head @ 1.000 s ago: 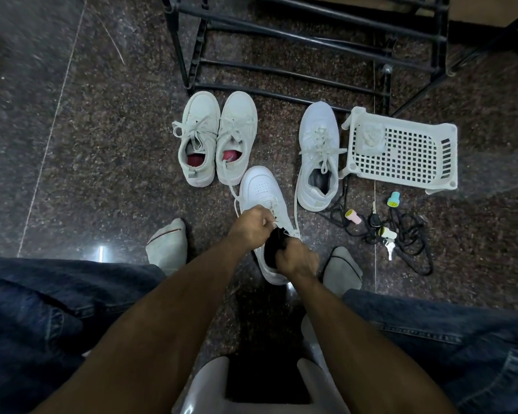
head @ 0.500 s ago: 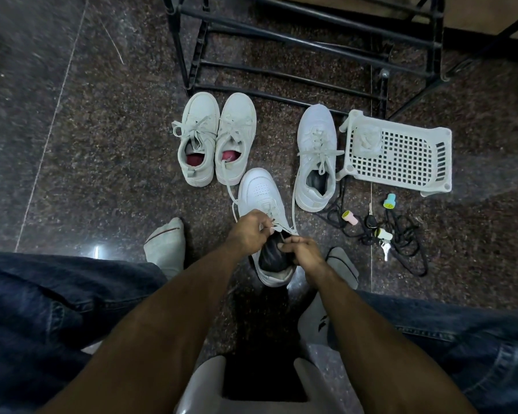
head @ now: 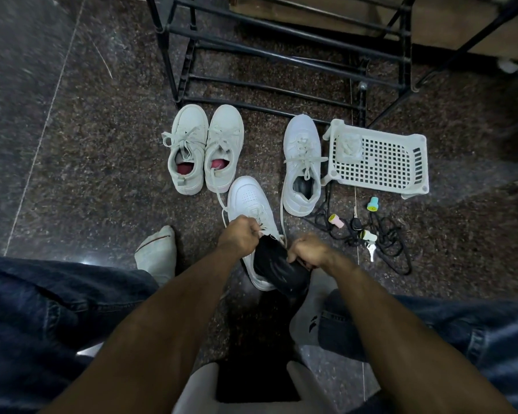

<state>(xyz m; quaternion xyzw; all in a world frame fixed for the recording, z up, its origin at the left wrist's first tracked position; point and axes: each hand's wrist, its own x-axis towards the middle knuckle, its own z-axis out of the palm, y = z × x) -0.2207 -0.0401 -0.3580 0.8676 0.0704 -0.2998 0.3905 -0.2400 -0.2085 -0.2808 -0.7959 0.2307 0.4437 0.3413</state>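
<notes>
Both hands [head: 240, 239] [head: 308, 253] in fists on sneaker [head: 248, 198]

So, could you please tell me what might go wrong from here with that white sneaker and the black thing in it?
1. The black insert sits bunched and half out of the white sneaker; the right hand gripping it may crease it or jam it crooked.
2. The left hand grips the sneaker at its laces; a hard tug could loosen the lacing.
3. The black cords and keys lie near the right foot and could snag it.
</notes>
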